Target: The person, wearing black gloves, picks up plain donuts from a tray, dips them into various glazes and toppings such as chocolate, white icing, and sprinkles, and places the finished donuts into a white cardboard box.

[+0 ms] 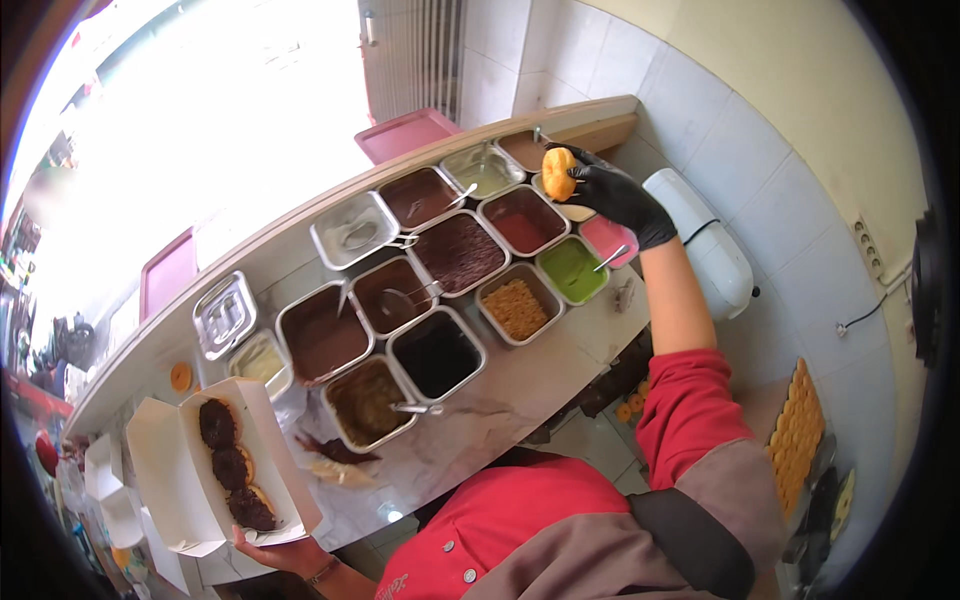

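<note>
My right hand (622,203), in a black glove, is closed on a plain golden doughnut (558,174), held up over the far right end of the counter. Below it are metal pans of toppings, among them a pink one (608,240) and a green one (572,270) with a spoon in it. At the lower left, my bare left hand (283,555) grips the near edge of an open white cardboard box (160,465). Three doughnuts (231,467) with dark chocolate topping lie in a row inside the box.
Several pans spread over the marble counter (480,410), holding brown sauces, dark sprinkles (460,255), chopped nuts (517,308) and a black topping (436,352). Spoon handles jut over some rims. A raised ledge (300,225) runs along the far side. A pale blue machine (705,245) stands right, near my forearm.
</note>
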Available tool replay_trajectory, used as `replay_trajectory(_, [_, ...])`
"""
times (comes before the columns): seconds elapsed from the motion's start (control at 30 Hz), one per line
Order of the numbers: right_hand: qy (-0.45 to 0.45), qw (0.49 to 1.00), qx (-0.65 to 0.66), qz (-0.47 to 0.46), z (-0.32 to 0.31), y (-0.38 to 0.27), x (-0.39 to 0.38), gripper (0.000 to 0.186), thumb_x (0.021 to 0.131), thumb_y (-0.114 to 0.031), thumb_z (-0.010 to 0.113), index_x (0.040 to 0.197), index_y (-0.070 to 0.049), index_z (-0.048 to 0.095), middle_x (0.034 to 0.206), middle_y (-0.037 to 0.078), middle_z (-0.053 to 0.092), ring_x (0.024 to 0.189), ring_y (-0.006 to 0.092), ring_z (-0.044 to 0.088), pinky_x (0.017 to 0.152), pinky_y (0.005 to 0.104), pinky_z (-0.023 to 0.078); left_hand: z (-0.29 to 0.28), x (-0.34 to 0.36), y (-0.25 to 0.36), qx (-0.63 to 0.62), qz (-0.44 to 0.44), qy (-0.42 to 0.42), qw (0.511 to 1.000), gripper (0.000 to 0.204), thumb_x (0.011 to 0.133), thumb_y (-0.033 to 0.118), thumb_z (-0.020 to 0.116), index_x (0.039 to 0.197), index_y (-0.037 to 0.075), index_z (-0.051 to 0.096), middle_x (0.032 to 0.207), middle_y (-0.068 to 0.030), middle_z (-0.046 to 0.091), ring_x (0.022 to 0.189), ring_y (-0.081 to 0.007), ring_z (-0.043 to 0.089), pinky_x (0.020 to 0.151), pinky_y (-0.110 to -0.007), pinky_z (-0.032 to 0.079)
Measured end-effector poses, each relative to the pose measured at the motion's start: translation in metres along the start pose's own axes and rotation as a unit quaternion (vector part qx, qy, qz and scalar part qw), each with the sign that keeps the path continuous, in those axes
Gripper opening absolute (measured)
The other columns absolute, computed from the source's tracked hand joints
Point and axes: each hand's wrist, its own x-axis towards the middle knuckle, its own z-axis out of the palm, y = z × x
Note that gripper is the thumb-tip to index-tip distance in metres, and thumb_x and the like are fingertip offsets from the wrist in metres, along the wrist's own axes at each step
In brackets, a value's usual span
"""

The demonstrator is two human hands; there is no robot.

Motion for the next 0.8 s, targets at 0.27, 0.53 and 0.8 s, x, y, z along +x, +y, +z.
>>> replay_trajectory(0.27, [-0.008,0.893,-0.421,0.159,-0.099,0.079,0.041,0.057,0.067,-0.028,0.072,0.120,-0.012,0.057,0.109,0.016,0.062,0.099,0.0270,0.061,0.087,0.0354,0.048,0.076,-0.041,-0.077,0.061,0.023,-0.020,0.998,0.058,0.082,0.037,0.051,0.129,0.006,0.040,0.127,-0.0116,0.046,0.115,-0.0272,0.049,0.094,-0.044,0.043])
replay_trajectory(0.53, [-0.084,0.851,-0.501,0.131,-0.094,0.124,0.064,0.047,0.063,-0.026,0.071,0.106,-0.009,0.064,0.103,0.017,0.064,0.097,0.0307,0.060,0.088,0.0366,0.047,0.090,-0.056,-0.095,0.072,0.032,-0.029,0.997,0.059,0.083,0.038,0.050,0.130,0.005,0.039,0.126,-0.0116,0.046,0.115,-0.0274,0.049,0.094,-0.044,0.043])
replay_trajectory(0.8, [0.235,0.899,-0.360,-0.085,-0.083,0.125,0.037,0.043,0.067,-0.011,0.073,0.108,-0.010,0.058,0.110,0.015,0.057,0.105,0.0314,0.056,0.090,0.0382,0.046,0.096,-0.060,-0.099,0.051,0.005,-0.013,0.999,0.059,0.083,0.038,0.050,0.130,0.004,0.039,0.126,-0.0117,0.047,0.115,-0.0273,0.049,0.094,-0.043,0.043])
